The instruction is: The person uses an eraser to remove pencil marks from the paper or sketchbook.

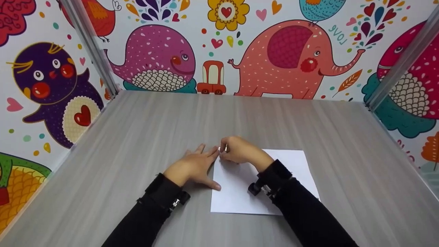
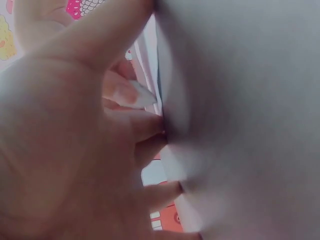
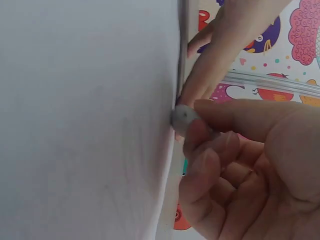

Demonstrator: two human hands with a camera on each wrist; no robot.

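Observation:
A white sheet of paper (image 1: 240, 200) lies on the table under both hands. My left hand (image 1: 193, 168) rests at its left edge with fingers spread, the thumb and index fingertip at the paper. Near the top left corner, my right hand (image 1: 244, 151) pinches a small whitish eraser (image 3: 183, 120) between thumb and fingers. One end of the eraser meets the sheet in the right wrist view, where faint grey marks show on the paper. The left wrist view shows the eraser's pointed tip (image 2: 145, 95) beyond the left fingers.
The grey wood-grain table (image 1: 164, 120) extends around the paper. Behind it and at the sides stand panels with cartoon animals, among them an elephant (image 1: 274, 75). Metal posts (image 1: 92, 51) mark the back corners.

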